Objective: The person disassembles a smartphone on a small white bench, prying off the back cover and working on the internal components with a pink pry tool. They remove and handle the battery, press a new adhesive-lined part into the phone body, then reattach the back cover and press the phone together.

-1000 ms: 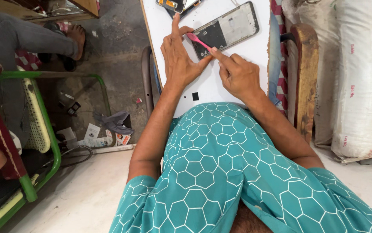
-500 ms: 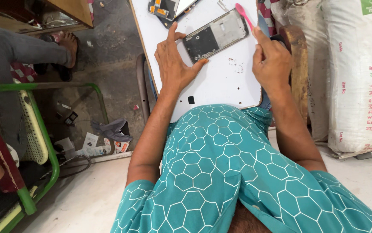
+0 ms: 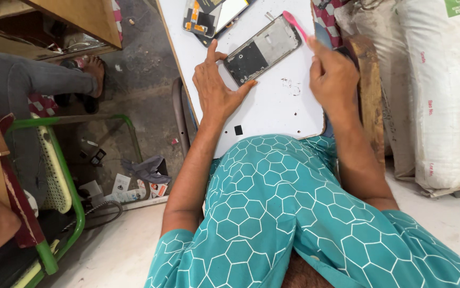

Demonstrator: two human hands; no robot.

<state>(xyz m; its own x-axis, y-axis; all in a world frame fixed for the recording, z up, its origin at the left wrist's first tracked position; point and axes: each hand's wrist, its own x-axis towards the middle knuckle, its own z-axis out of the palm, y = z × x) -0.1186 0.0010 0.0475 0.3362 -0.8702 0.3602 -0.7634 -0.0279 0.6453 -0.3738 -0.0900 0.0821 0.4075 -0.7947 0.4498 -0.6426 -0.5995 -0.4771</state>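
Head view showed, at far left of the frame, a green chair (image 3: 64, 176) and another person's grey-trousered leg (image 3: 38, 80) on the floor. Toward the centre, the left hand (image 3: 220, 90) lay flat and spread on the white table (image 3: 272, 114), fingers bracing the lower corner of the stripped phone frame (image 3: 263, 49), which sat angled in the upper middle. Right of it, the right hand (image 3: 332, 80) pinched a pink pry tool (image 3: 295, 24), its tip just beside the frame's upper corner. White sacks (image 3: 443, 96) stood at far right. Judging by this, prying along the frame edge was in hand; it would call for a steady brace.
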